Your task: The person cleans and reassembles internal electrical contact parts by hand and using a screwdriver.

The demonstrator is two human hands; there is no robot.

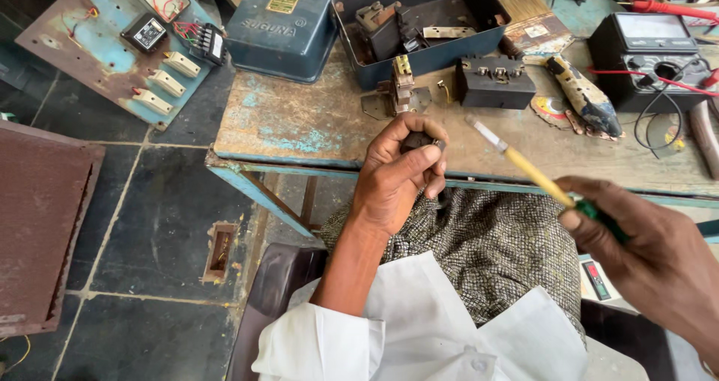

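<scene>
Worn and paint-flaked, the workbench (299, 126) was strewn with electrical parts. Just before its edge, a small dark part (416, 140) was clamped in the left hand (393, 179); a yellow-shafted screwdriver (524, 164) was gripped by the right hand (644, 254).

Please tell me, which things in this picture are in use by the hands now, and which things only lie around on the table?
In use:
- small dark part, gripped in the left hand
- yellow-shafted screwdriver, held in the right hand

Lying about:
- open blue metal box with parts inside
- black switch block
- multimeter with red leads
- blue lid
- wired panel board beside the table
</scene>
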